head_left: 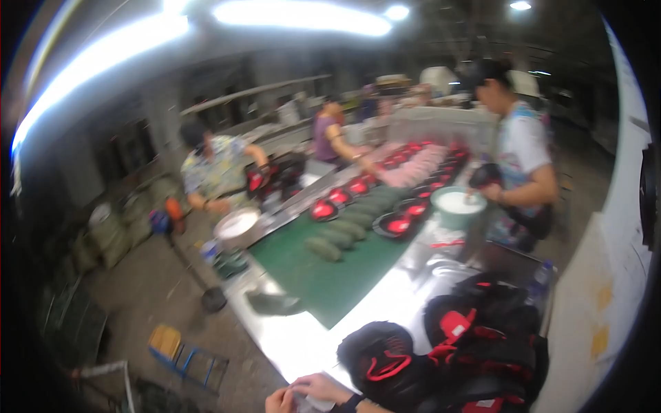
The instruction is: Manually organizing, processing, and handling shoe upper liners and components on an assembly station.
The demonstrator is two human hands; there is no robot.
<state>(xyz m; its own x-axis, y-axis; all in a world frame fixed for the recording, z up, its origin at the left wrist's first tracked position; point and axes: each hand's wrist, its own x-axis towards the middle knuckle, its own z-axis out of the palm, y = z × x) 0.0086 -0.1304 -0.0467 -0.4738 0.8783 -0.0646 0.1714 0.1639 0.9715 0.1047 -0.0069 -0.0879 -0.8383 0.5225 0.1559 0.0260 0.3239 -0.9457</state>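
A long, shiny metal desk (275,334) stretches before me, with a flat green belt (323,292) set into it. Right of the belt stands a person in a white patterned top (527,141). Nearer me, right of the belt's near end, lies a heap of black fabric pieces with bright red parts (482,358). Rows of oval grey-green pieces (337,237) run along the belt; a round pale green tub (458,219) sits at its right side. Just right of its near end is a rounded black piece with a red-edged opening (375,354), nearest my right hand (322,387). That and my left hand (279,401) meet short of the belt, fingers bent; whether they grasp anything I cannot tell
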